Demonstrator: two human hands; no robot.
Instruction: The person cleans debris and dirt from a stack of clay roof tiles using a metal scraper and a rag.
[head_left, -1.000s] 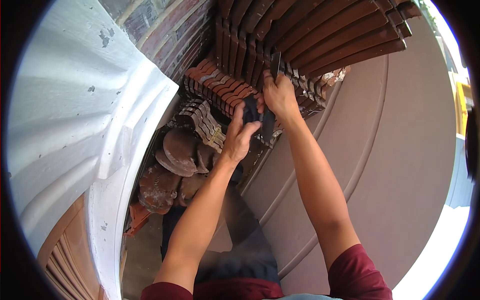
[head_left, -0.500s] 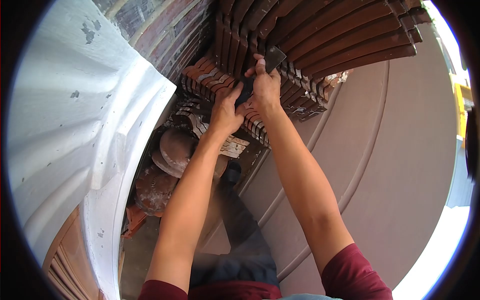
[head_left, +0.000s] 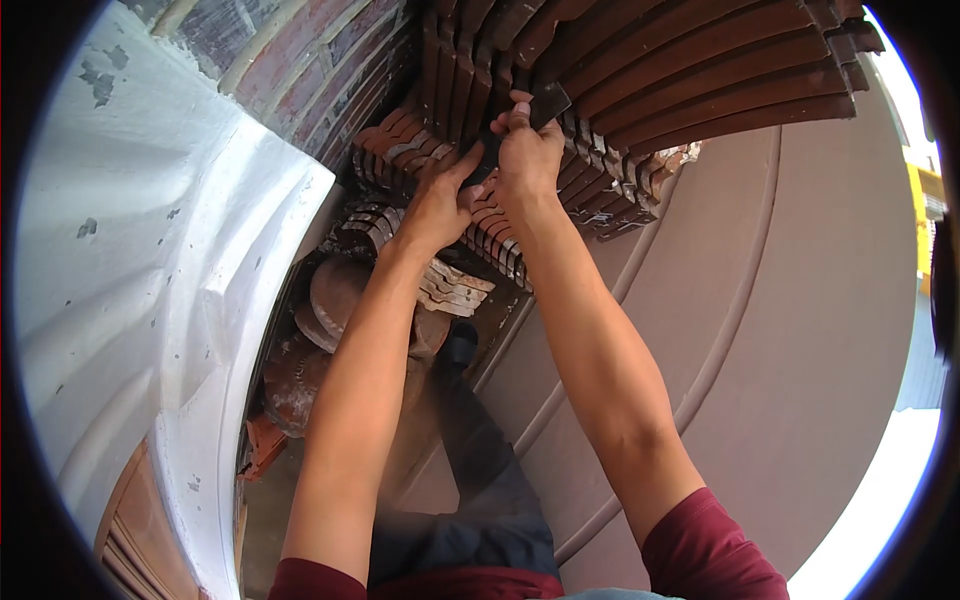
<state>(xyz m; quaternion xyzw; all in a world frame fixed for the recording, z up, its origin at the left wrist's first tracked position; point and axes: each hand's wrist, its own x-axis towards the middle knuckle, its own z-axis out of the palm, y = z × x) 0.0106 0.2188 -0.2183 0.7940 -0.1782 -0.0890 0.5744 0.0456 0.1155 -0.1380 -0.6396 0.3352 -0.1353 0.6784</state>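
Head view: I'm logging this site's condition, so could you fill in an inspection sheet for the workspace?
Surface: floor partly visible, mostly hidden.
Job's things: dark item between the hands, kind unclear; stacked brown tiles above.
Clutter: rounded brown pieces, orange fragments.
Grippers: left hand and right hand, bare, both gripping the dark item.
Cables: nothing seen.
Surroundings: brick wall; white structure, paint chipped.

Checked floor (head_left: pixel 268 520); found rounded brown tiles (head_left: pixel 292 385) and orange pieces (head_left: pixel 263 447) at left, pale wavy tiles (head_left: pixel 455 290) farther off. Cannot confirm base contact.
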